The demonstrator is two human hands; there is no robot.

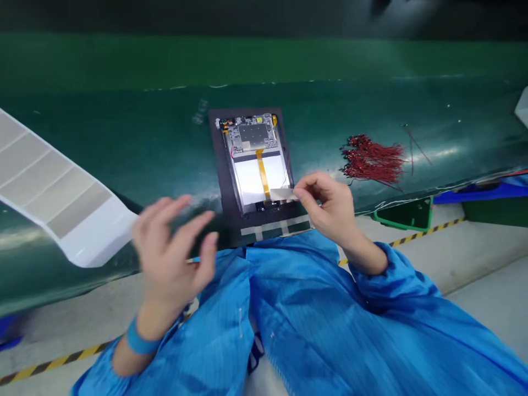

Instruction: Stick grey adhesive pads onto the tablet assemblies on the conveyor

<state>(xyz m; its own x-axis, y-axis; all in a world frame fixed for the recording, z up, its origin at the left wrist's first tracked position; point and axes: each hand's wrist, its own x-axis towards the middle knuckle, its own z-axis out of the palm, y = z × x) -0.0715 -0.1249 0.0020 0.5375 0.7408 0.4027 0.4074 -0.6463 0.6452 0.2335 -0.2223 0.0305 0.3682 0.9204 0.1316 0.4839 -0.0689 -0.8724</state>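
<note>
An opened tablet [253, 159] lies on a dark tray [218, 165] on the green belt, its circuit board, white battery and orange flex cable showing. My right hand [330, 206] pinches a small pale strip of tape [282, 193] at the tablet's lower right edge. My left hand [173, 258] hovers blurred, left of the tray, over the belt's near edge, fingers spread and holding nothing.
A white liner strip of labels [53, 187] curls over the belt at left. A bundle of red wires [371, 159] lies right of the tablet. Blue sleeves and gown fill the foreground. Yellow-black floor tape [424, 234] runs below the belt.
</note>
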